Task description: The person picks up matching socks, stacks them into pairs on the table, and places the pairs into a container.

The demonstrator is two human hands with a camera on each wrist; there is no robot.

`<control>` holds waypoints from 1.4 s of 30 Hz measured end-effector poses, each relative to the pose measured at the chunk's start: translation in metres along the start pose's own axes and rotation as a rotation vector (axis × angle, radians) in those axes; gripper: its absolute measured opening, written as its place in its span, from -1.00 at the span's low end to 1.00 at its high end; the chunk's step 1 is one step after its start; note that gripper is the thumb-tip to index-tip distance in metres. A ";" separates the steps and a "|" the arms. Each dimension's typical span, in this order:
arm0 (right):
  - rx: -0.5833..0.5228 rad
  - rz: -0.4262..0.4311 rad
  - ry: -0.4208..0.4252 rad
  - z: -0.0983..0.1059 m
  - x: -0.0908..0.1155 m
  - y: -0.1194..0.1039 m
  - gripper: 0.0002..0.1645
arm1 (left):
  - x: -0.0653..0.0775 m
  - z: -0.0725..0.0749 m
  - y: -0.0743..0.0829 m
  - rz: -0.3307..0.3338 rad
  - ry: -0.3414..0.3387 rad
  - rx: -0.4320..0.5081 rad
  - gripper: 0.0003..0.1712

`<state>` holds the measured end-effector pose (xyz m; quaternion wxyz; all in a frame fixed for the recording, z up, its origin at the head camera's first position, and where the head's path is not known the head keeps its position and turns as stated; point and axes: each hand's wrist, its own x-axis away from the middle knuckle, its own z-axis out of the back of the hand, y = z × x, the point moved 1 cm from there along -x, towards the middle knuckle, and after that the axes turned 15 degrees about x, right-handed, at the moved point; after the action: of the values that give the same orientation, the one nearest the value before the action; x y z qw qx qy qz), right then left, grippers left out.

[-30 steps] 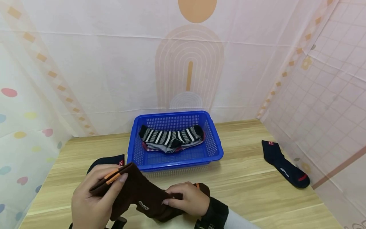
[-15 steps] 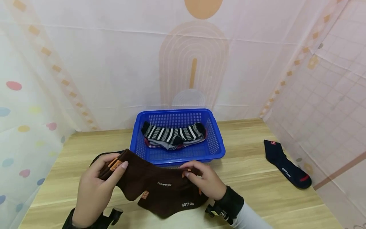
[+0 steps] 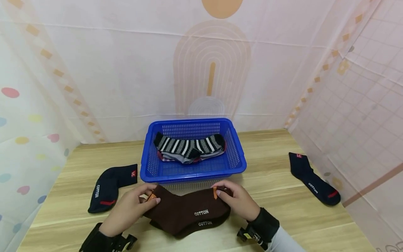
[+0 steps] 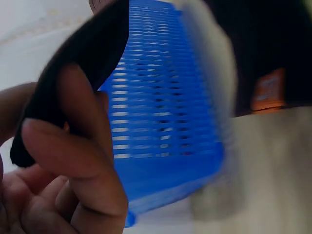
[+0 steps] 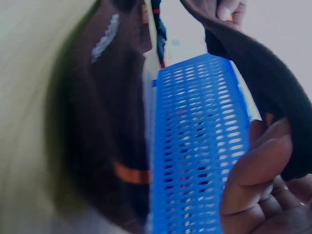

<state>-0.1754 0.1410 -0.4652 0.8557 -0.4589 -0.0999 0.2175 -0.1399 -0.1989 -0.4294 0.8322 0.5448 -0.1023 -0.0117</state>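
Observation:
Two brown socks lie one over the other in front of the basket, both lettered COTTON. The upper brown sock [image 3: 182,206] stretches between my hands; the lower brown sock [image 3: 206,226] shows below it, and in the right wrist view that lower sock [image 5: 105,97] hangs apart from the upper one. My left hand [image 3: 130,210] pinches the upper sock's cuff by its orange tag. At the toe end, beside an orange stripe, my right hand [image 3: 240,199] pinches the same sock. In the left wrist view, curled fingers [image 4: 73,156] grip the dark cuff.
A blue plastic basket [image 3: 193,176] stands behind the socks, holding several stacked socks with a black-and-white striped sock [image 3: 189,145] on top. One navy sock [image 3: 108,185] lies left on the wooden table [image 3: 267,224], another navy sock [image 3: 315,180] far right.
The right hand has gone from the sock's middle to its toe, and the upper sock is now spread flat over the lower one. The left hand has moved right and down, uncovering the left navy sock.

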 end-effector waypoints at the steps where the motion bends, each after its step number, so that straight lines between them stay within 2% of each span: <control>1: 0.024 -0.014 -0.013 -0.001 0.000 0.003 -0.75 | -0.002 -0.002 -0.004 0.012 -0.022 0.009 -0.54; 4: 0.080 -0.034 -0.054 -0.003 -0.002 0.009 -0.76 | -0.008 -0.008 -0.014 0.031 -0.074 0.016 -0.56; 7: 0.147 -0.044 -0.080 -0.005 -0.003 0.015 -0.79 | -0.013 -0.013 -0.022 0.015 -0.108 -0.001 -0.63; 14: 0.278 -0.019 -0.077 -0.008 -0.004 0.024 -0.81 | -0.018 -0.022 -0.036 0.020 -0.119 -0.050 -0.81; 25: 0.398 -0.016 -0.064 -0.006 -0.005 0.027 -0.81 | -0.020 -0.027 -0.037 0.046 -0.050 -0.079 -0.87; 33: 0.487 -0.019 -0.016 -0.007 -0.005 0.027 -0.90 | -0.023 -0.031 -0.039 -0.015 -0.018 -0.155 -0.85; 38: 0.534 -0.030 0.033 -0.007 -0.004 0.027 -0.85 | -0.025 -0.032 -0.040 -0.031 0.015 -0.195 -0.79; 42: 0.544 -0.036 0.051 -0.008 -0.004 0.028 -0.79 | -0.025 -0.032 -0.040 -0.032 0.022 -0.218 -0.62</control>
<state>-0.1837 0.1472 -0.4929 0.9534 -0.2158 -0.0243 0.2094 -0.1551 -0.1828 -0.4822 0.8873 0.4528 -0.0828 -0.0301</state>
